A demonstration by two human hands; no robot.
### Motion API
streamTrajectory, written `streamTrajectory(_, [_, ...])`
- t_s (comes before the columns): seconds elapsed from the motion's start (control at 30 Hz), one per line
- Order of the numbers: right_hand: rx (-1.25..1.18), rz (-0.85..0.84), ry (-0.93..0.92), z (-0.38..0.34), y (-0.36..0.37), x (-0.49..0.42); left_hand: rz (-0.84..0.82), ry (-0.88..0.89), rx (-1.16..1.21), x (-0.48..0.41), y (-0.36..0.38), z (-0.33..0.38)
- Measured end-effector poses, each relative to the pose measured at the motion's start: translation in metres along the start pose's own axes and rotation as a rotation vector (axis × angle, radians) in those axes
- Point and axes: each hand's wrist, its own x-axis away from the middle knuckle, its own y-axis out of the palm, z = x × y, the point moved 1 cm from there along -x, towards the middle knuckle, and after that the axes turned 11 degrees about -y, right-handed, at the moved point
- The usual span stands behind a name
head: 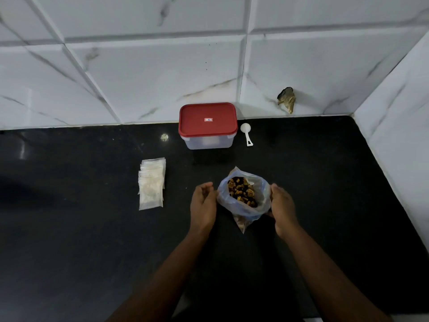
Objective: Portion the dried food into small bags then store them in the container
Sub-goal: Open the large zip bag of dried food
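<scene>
**Inspector:** As matters stand on the worktop [325,182], which step is in hand?

**Assessor:** Opening the stock, in my judgement. The large bag [260,205] stands near the middle with its mouth wide and the dried food [242,192] showing inside. So far as I can see, no portion is drawn yet.

**Inspector:** State of the hands?

**Assessor:** The right hand [283,205] grips the bag's right rim, fingers curled on the plastic. The left hand [203,203] sits at the left rim with fingers curled. I cannot tell whether it pinches the plastic or merely lies against it.

**Inspector:** Location of the remaining items?

**Assessor:** The small bags [151,184] lie in an overlapping stack to the left of the large bag, apart from it. They look pale, and it is unclear whether they hold anything. The container [206,141] stands at the back against the tiled wall, with its red lid [207,112] on. A white scoop [246,133] lies just beside it on the right, untouched.

**Inspector:** What does the next move call for?

**Assessor:** Probably one hand freed to fetch the scoop or a small bag, the other holding the large bag upright and open. The lid must come off before anything is stored.
</scene>
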Motion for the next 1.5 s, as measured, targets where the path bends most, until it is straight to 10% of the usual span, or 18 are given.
streamTrajectory(0.3, [0.507, -0.176, -0.559, -0.018, -0.004, -0.011, -0.054, 0.275, -0.603, -0.024, 0.007, 0.033])
streamTrajectory(0.43, [0.541, -0.255, -0.394, -0.027, -0.002, -0.023, -0.147, 0.055, -0.476, -0.032, 0.009, 0.042])
streamTrajectory(0.77, [-0.233, -0.336, 0.308, -0.027, -0.003, -0.026, -0.391, -0.586, 0.13, -0.039, 0.011, 0.051])
streamTrajectory(1.17, [0.391, -0.33, -0.026, -0.018, -0.021, -0.029, -0.195, -0.406, -0.141, -0.027, 0.003, 0.031])
streamTrajectory(1.5, [0.13, -0.311, 0.15, -0.014, -0.031, -0.014, -0.273, -0.627, 0.121, 0.002, -0.007, 0.018])
